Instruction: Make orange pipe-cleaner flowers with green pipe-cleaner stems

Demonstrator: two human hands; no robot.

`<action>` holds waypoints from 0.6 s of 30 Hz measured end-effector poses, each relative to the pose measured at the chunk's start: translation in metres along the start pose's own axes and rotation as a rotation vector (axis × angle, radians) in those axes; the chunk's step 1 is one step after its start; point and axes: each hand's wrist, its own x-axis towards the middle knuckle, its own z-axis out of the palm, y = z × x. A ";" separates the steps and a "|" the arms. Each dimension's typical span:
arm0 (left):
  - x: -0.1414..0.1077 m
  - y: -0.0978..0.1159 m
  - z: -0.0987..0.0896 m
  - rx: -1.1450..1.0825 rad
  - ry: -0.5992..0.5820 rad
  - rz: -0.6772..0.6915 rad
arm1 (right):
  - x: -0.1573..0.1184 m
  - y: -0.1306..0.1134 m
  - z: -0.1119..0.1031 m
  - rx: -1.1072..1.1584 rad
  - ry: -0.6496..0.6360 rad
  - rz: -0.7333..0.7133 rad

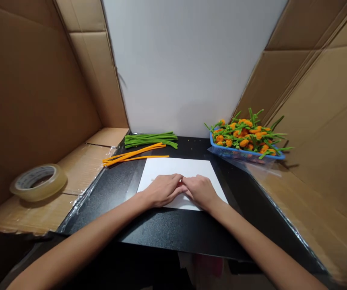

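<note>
My left hand (pixel 164 190) and my right hand (pixel 201 191) meet at the fingertips over a white sheet of paper (pixel 176 164). Both are closed, with the fingers bent and pressed together. Whatever they may hold between them is hidden by the fingers. Beyond the paper to the left lie several orange pipe cleaners (pixel 134 154), fanned slightly apart. Behind those is a bundle of green pipe cleaners (pixel 151 139).
At the back right stands a blue plastic basket (pixel 246 153) heaped with orange and green pipe-cleaner pieces (pixel 246 135). A roll of clear tape (pixel 39 183) rests on cardboard at the left. Cardboard walls (pixel 321 121) flank the black table top (pixel 161 229).
</note>
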 end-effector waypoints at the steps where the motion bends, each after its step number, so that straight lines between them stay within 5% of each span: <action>1: 0.001 0.001 0.000 0.014 -0.014 -0.015 | 0.000 0.000 0.000 -0.003 -0.010 0.018; 11: 0.006 -0.023 0.001 0.282 -0.070 0.091 | -0.003 0.010 -0.004 0.167 -0.038 -0.089; 14: 0.003 -0.050 -0.012 0.299 -0.051 0.051 | -0.007 0.030 -0.012 0.148 -0.048 0.012; 18: -0.010 -0.089 -0.031 0.254 0.077 -0.249 | -0.024 0.088 -0.016 0.158 0.031 0.314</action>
